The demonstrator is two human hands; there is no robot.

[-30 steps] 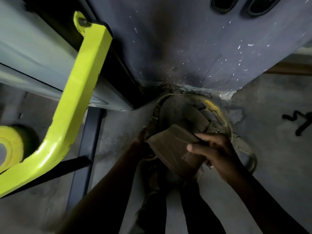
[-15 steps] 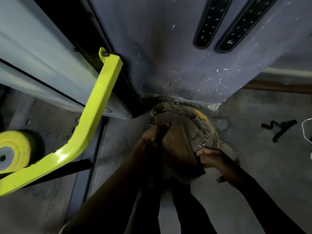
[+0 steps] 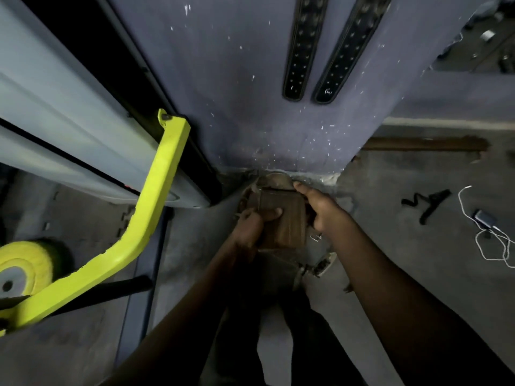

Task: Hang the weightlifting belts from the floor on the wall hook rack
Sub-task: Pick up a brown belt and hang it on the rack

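Lifted now off the floor [image 3: 418,246]: brown belt [image 3: 281,218], gripped by left hand [image 3: 248,227] and right hand [image 3: 323,210] near the wall [image 3: 223,93], ready for hanging.

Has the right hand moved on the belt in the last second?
Yes. The right hand has shifted along the brown belt toward the wall's base.
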